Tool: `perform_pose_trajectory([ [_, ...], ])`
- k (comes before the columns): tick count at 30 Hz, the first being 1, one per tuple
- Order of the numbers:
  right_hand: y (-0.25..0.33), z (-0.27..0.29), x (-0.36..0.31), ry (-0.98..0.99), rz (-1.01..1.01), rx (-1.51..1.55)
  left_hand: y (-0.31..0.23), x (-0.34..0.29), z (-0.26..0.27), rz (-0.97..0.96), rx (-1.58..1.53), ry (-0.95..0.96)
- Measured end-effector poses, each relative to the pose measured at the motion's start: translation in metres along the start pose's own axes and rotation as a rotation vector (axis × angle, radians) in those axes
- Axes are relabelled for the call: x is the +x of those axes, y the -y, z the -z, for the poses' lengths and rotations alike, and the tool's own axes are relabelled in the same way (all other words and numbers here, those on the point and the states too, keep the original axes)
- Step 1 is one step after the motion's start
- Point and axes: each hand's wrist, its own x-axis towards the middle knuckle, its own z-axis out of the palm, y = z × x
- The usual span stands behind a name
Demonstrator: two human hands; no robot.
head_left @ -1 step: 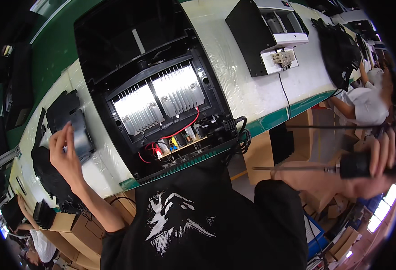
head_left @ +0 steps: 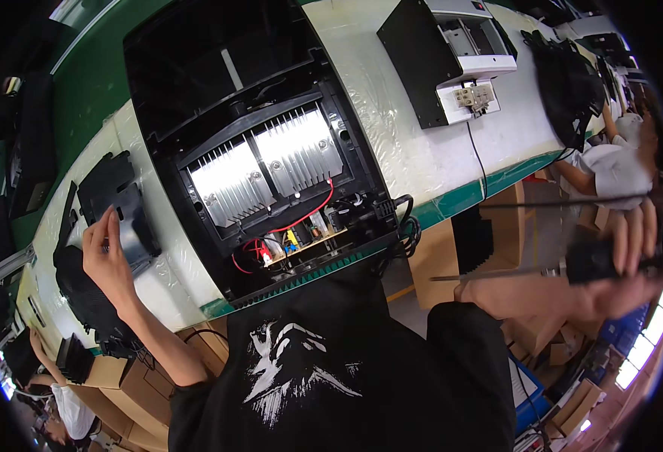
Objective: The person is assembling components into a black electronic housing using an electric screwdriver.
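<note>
Before me on the bench lies a large open black housing (head_left: 195, 132) with two silver finned heat sinks (head_left: 295, 154). Along its near end run a circuit board (head_left: 309, 248) and red wires. To its left, my left hand (head_left: 109, 252) hovers over dark plates, its thumb and fingertips pinched together; anything between them is too small to make out. At the far right, my right hand (head_left: 633, 252) grips a black screwdriver (head_left: 591, 260) whose long thin bit points left, away from the housing. That hand is blurred by motion.
A black-and-white boxy machine (head_left: 452, 68) with a metal front piece stands at the back right. Dark plates (head_left: 109, 188) and a black bundle (head_left: 90, 290) lie left. Cardboard boxes (head_left: 124, 388) sit below the bench. Other people work at both sides, one in white (head_left: 610, 173).
My right hand and the screwdriver have shifted slightly upward in view. The fingers of my left hand have drawn closer together. The housing stays where it was.
</note>
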Motion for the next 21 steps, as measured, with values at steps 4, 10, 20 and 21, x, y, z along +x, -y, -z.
perform_pose_trajectory([
  [4, -0.054, 0.006, 0.026, -0.371, -0.019, -0.293, 0.041, 0.008, 0.0, 0.104, 0.056, 0.018],
  [10, -0.121, 0.117, 0.047, -0.84, -0.091, -0.807, 0.027, 0.015, -0.007, 0.175, -0.382, -0.046],
  [20, -0.213, 0.181, 0.041, -0.783, -0.353, -1.887, -0.25, 0.064, -0.051, -0.918, -0.495, 0.289],
  [21, -0.217, 0.179, 0.04, -0.836, -0.323, -1.868, -0.272, 0.064, -0.067, -0.979, -0.509, 0.346],
])
